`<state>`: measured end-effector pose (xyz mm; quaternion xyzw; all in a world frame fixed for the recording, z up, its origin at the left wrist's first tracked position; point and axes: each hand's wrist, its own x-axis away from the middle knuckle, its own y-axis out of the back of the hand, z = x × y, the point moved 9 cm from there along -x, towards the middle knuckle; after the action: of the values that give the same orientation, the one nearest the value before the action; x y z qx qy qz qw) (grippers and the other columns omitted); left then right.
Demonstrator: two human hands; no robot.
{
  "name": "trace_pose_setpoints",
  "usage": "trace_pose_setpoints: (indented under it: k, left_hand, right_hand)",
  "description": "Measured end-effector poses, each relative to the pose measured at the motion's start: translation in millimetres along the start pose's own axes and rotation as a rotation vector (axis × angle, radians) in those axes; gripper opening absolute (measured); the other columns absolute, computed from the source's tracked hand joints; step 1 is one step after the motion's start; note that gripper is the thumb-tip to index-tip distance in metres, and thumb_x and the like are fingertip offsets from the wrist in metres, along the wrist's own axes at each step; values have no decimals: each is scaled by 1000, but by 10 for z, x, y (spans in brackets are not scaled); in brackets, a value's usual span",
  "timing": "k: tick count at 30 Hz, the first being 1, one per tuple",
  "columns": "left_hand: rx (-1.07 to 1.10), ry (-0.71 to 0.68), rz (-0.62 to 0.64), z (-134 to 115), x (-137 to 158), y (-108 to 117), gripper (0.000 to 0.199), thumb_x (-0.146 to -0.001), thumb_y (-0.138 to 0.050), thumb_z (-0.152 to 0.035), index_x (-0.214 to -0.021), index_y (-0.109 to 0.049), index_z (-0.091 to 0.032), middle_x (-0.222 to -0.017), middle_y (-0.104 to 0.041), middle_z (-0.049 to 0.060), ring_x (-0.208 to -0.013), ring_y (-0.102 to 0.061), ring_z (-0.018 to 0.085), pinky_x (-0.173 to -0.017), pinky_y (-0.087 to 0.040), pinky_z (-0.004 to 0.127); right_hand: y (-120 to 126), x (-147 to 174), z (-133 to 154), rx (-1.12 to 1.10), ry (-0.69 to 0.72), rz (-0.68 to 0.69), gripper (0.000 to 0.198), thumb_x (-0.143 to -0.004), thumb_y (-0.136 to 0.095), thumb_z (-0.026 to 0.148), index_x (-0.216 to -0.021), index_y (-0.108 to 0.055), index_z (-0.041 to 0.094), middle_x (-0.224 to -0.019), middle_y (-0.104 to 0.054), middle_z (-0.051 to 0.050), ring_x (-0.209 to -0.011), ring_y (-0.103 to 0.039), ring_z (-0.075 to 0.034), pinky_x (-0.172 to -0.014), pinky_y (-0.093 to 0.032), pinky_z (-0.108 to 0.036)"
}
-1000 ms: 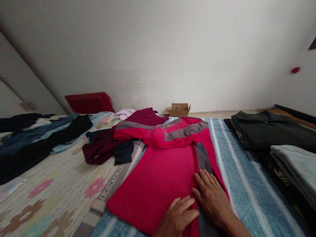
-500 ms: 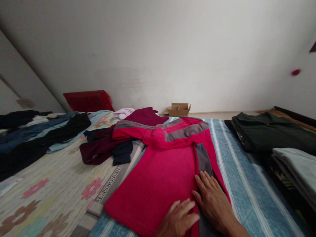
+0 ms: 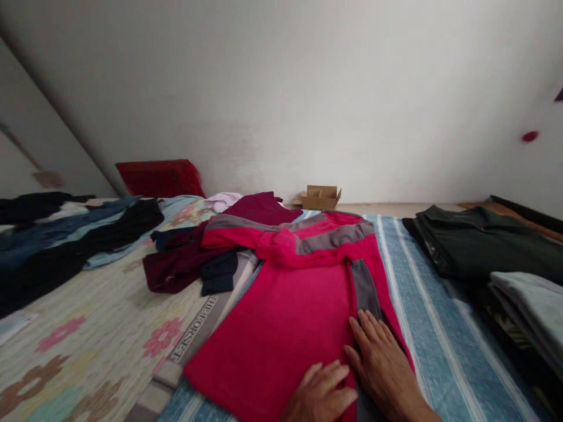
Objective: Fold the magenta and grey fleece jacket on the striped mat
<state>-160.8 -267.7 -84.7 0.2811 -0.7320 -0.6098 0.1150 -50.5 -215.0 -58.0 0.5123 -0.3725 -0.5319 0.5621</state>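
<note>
A bright pink top with grey panels [image 3: 290, 328] lies spread before me, one sleeve folded across it toward the left. My left hand [image 3: 319, 395] rests flat on its lower part, fingers stretched out. On the grey side panel, along the folded right edge, lies my right hand [image 3: 380, 357], also flat with fingers extended. Neither hand grips the cloth. The pink sleeve end reaches over a maroon garment [image 3: 171, 272] and a dark navy piece [image 3: 220, 274] at the left. The hem's near edge is partly out of frame.
Dark folded clothes [image 3: 488, 240] and a pale folded stack [image 3: 532, 296] stand at the right on the blue striped sheet [image 3: 422, 305]. Loose trousers [image 3: 88, 252] lie at far left on the floral cover [image 3: 118, 322]. By the wall are a cardboard box [image 3: 320, 197] and a red box-shaped object [image 3: 160, 177].
The view has shifted slightly. Both hands stay flat on the pink top in nearly the same places, and the clothes around have not visibly moved.
</note>
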Motion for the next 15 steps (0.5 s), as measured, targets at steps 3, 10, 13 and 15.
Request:
trace_pose_setpoints:
  k: [3, 10, 13, 15]
  left_hand:
    - [18, 11, -2, 49, 8, -75, 42, -89, -41, -55, -121, -53, -30, -130, -56, 7, -119, -51, 21, -99, -39, 32]
    - [66, 33, 14, 49, 1, -68, 40, -89, -43, -52, -121, -53, -31, -130, -56, 7, -119, -51, 21, -101, -37, 33]
    - [57, 22, -12, 12, -19, 36, 38, -89, -43, -50, -120, -54, -30, -130, -56, 6, -118, -52, 21, -99, -39, 31]
    - [55, 12, -11, -26, -33, 120, 38, -90, -43, -50, -120, -54, -29, -130, -56, 7, -118, -53, 20, -99, -39, 30]
  right_hand:
    - [-18, 3, -1, 12, 3, -3, 51, -89, -43, 43, -133, -50, 16, -142, -37, -15, -132, -33, -29, -107, -29, -46]
    - [-18, 7, 8, 6, 10, -26, 50, -89, -44, 42, -132, -51, 17, -141, -39, -14, -132, -34, -29, -107, -30, -46]
    - [-20, 2, -2, 1, -3, -10, 51, -89, -44, 42, -132, -50, 16, -142, -38, -14, -132, -34, -29, -107, -30, -46]
    - [-12, 0, -3, -2, -6, -1, 51, -89, -44, 41, -133, -50, 16, -142, -38, -14, -132, -33, -29, -107, -29, -46]
